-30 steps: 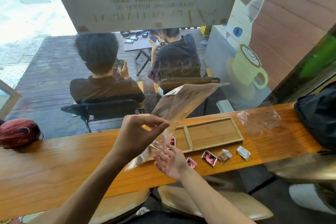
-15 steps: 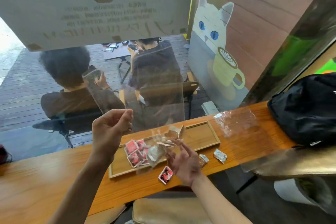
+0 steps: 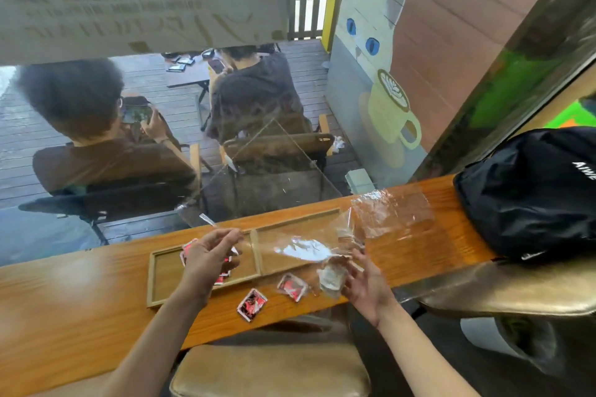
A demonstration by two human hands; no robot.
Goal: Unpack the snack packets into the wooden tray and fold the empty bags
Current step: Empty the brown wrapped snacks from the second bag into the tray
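A wooden tray (image 3: 150, 277) with two compartments lies on the counter. Several red snack packets (image 3: 225, 277) sit in its left compartment, partly hidden by my left hand (image 3: 206, 261). That hand pinches a corner of a clear plastic bag (image 3: 303, 245), which stretches to the right above the tray. My right hand (image 3: 366, 284) is spread open below the bag's other end, fingertips against a pale packet (image 3: 330, 279). Two red packets (image 3: 252, 304) (image 3: 292, 287) lie on the counter in front of the tray.
A second clear bag (image 3: 393, 213) lies flat on the counter (image 3: 80, 316) right of the tray. A black backpack (image 3: 532, 193) fills the counter's right end. A window pane stands right behind the counter. A padded stool (image 3: 271, 367) sits below me.
My left hand has dropped from chest height to just above the tray, and the bag swung rightward over it. A second red packet now lies on the counter.
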